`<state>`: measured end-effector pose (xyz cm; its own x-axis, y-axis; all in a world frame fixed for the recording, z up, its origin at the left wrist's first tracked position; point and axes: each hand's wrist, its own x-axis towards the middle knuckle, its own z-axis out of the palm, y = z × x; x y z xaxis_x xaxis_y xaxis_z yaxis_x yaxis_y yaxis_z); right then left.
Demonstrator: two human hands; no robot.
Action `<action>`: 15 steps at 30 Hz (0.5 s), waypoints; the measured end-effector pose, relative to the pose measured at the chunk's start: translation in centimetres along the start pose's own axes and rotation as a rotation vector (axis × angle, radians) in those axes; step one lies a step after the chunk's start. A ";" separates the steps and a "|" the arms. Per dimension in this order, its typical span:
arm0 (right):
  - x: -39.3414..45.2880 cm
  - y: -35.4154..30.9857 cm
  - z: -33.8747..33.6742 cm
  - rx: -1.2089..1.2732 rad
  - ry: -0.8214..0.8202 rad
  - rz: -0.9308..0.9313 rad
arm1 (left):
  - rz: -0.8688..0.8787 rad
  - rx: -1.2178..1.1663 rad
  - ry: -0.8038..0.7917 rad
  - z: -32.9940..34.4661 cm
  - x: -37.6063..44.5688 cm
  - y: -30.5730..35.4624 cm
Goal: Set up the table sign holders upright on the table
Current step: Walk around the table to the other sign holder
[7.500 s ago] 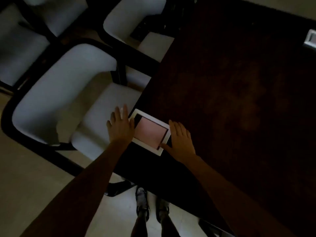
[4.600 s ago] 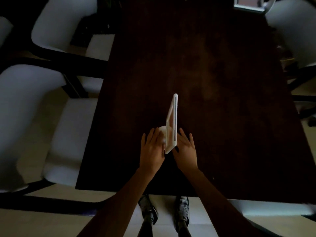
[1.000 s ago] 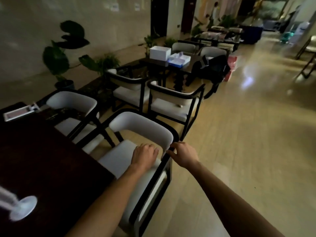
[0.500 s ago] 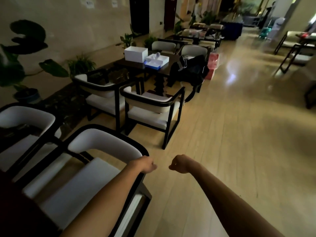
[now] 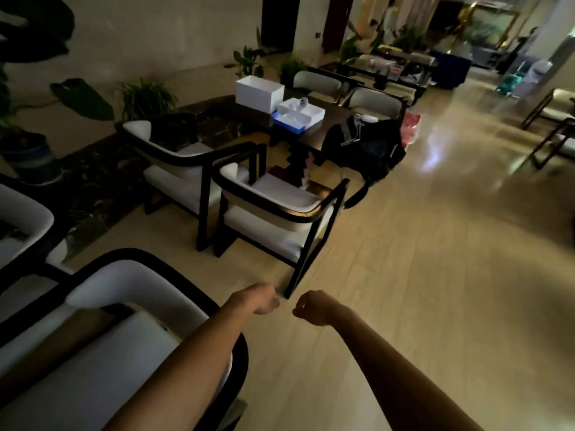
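Observation:
No table sign holder is in view. My left hand (image 5: 263,300) and my right hand (image 5: 312,307) are held out in front of me over the floor, both curled into fists with nothing in them. They hang close together, just past the arm of the nearest white chair (image 5: 102,346). A dark table (image 5: 323,126) further ahead carries a white box (image 5: 259,94) and a blue-and-white open box (image 5: 297,116).
Two white chairs with black frames (image 5: 270,219) stand ahead on the left. A black bag (image 5: 367,147) leans at the dark table. Potted plants (image 5: 28,144) line the left wall. The tan floor (image 5: 435,244) stretches away on the right, with people far off.
The view turned away from the dark table and the upright sign holder. My hands left the chair arm and closed into fists. The chairs ahead have come nearer.

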<state>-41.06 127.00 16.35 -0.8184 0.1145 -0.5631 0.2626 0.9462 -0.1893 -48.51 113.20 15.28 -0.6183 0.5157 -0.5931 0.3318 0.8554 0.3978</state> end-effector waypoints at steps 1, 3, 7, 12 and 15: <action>1.8 0.2 -0.9 0.002 0.002 -0.013 | -0.010 -0.021 0.006 -1.0 1.3 -0.1; 4.2 0.4 -2.1 -0.012 -0.016 -0.031 | -0.025 -0.062 0.016 -2.4 3.0 -0.5; 10.3 0.8 -4.6 -0.010 -0.037 -0.082 | -0.068 -0.117 0.010 -4.6 7.9 -1.6; 19.0 0.7 -8.5 -0.054 -0.099 -0.168 | -0.133 -0.143 -0.002 -7.6 15.3 -2.5; 24.5 0.1 -11.4 -0.104 -0.108 -0.268 | -0.192 -0.182 0.055 -10.4 19.3 -3.2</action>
<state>-66.87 133.37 11.67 -0.7907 -0.1712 -0.5878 -0.0136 0.9648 -0.2627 -68.97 119.87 9.84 -0.6967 0.3374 -0.6330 0.0741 0.9116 0.4044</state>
